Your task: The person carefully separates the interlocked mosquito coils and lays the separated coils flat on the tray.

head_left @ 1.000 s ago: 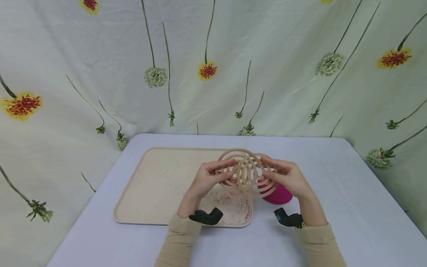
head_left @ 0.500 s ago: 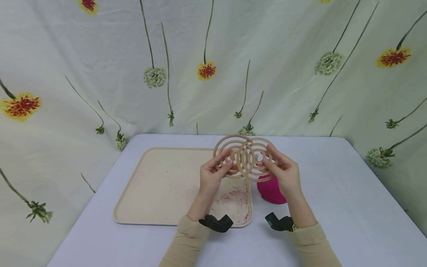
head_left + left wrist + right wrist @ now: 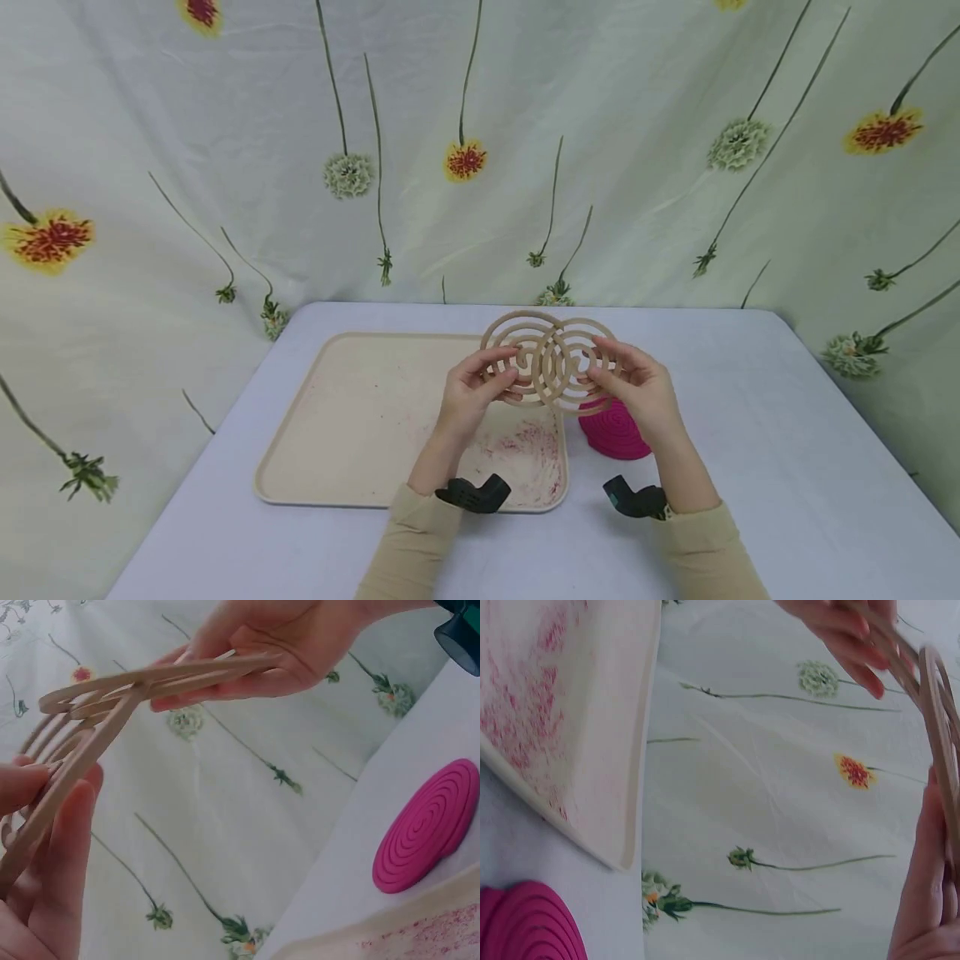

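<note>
Two tan spiral mosquito coils overlap in front of me, crossing at an angle in the left wrist view. My left hand (image 3: 465,396) pinches the left coil (image 3: 522,314) between thumb and fingers. On the other side my right hand (image 3: 648,392) pinches the right coil (image 3: 589,321) the same way. Both coils are held up over the table, tilted towards the head camera. Below the right hand lies a bright pink spiral coil (image 3: 615,432), partly hidden by the right coil and that hand; its grooved rings show plainly in the left wrist view.
A cream tray (image 3: 337,417) lies on the left and middle of the white table (image 3: 750,417), with pink smears near its right front corner. Beside that corner sits the pink coil. A flower-print cloth (image 3: 420,217) hangs behind the table's back edge.
Both hands have lifted the tan coils and turned them more upright, then lowered them slightly. The coils overlap a little less than before. The tray and pink coil have not moved.
</note>
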Available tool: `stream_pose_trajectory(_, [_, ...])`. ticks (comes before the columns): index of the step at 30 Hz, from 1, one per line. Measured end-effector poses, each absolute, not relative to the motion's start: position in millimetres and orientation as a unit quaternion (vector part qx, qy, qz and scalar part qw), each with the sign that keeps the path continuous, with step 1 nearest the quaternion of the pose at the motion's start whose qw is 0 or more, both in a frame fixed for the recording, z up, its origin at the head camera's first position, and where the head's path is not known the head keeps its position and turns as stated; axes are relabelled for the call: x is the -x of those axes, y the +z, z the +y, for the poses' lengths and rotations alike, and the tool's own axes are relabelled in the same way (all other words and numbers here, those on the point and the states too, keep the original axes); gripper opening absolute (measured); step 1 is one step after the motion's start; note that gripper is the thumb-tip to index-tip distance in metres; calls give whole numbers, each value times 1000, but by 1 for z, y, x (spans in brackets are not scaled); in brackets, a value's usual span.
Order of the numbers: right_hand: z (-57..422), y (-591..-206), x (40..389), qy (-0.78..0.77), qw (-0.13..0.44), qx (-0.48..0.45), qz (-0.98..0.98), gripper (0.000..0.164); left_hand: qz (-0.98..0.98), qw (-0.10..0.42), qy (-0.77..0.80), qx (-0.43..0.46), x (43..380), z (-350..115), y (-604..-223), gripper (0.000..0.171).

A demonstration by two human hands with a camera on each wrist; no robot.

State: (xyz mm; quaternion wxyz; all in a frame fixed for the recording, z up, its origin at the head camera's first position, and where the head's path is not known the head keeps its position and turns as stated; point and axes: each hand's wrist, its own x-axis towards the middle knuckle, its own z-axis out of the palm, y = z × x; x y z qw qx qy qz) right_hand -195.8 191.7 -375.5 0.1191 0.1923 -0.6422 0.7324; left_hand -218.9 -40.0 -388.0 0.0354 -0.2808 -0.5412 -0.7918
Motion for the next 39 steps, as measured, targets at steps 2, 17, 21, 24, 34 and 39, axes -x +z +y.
stream_pose_trajectory(2, [200,-374,195,690,82,-223,-684,44,-559,2,-774,296,220,-47,-387,30])
stream_pose_trajectory(17, [211,-372,194,641,56,-298,-706,49,-606,-2,-738,296,219,-50,-385,29])
stream_pose_trajectory(21, [204,-372,193,676,89,-261,-683,51,-578,42,-766,276,216,-34,-386,29])
stream_pose_trajectory(24, [198,-373,194,713,109,-249,-646,53,-560,75,-785,255,213,-25,-385,29])
stream_pose_trajectory(34, [182,-376,196,783,190,-226,-547,56,-528,124,-816,200,210,-15,-388,30])
stream_pose_trajectory(39, [176,-374,195,803,215,-173,-529,57,-532,104,-810,223,213,-22,-388,29])
